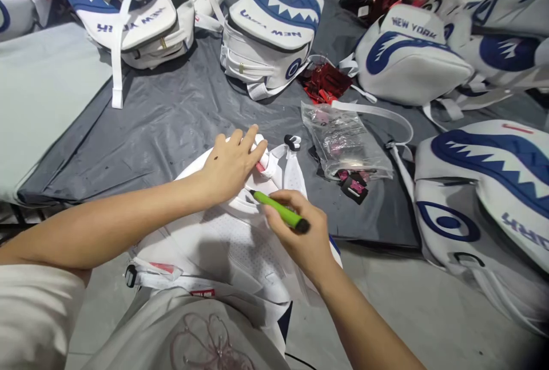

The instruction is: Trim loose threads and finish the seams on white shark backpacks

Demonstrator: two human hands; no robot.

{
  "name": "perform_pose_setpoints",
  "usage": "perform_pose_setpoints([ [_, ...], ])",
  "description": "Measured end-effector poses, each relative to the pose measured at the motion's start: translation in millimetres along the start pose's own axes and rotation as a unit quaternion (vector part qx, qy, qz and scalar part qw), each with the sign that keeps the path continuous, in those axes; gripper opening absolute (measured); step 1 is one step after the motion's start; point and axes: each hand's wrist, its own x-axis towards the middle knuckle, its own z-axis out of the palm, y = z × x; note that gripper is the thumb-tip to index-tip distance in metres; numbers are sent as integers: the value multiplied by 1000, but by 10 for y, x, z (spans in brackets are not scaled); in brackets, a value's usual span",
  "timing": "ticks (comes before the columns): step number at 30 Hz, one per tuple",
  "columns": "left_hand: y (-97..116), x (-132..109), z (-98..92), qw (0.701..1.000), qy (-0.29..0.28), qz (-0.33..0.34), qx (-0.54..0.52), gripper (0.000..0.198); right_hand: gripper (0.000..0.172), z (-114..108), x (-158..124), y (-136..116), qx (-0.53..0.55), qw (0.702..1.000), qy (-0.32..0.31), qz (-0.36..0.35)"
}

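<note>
A white backpack (pixel 214 238) lies at the table's front edge against my body, its perforated back panel and straps facing up. My left hand (pixel 234 161) rests flat on its upper end, fingers spread, next to a strap with a red patch. In my right hand (pixel 300 227) is a green pen-like tool (pixel 281 210) with a black end cap. Its thin tip points at the backpack's top edge, just beside my left hand; whether it touches the fabric I cannot tell. A black buckle (pixel 292 142) sits on the strap beyond my hands.
Several finished-looking white backpacks with blue shark patterns surround me, such as one backpack (pixel 274 27) at the back and another backpack (pixel 484 187) at the right. A clear plastic bag (pixel 347 141) and red shiny packets (pixel 326 81) lie on the grey table cover (pixel 163 112).
</note>
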Motion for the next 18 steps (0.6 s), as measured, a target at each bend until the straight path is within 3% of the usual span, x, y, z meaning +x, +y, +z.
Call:
perform_pose_setpoints([
  [3, -18, -5, -13, 1000, 4, 4, -6, 70, 14, 10, 75, 52, 14, 995, -96, 26],
  [5, -36, -6, -13, 1000, 6, 9, -13, 69, 19, 4, 110, 92, -1, 994, -109, 20],
  [11, -67, 15, -11, 1000, -6, 0, -19, 74, 21, 42, 114, 86, -87, 990, -101, -52],
  [18, -65, 12, -8, 1000, -17, -9, -16, 84, 19, 138, 91, -22, -164, 982, -48, -80],
])
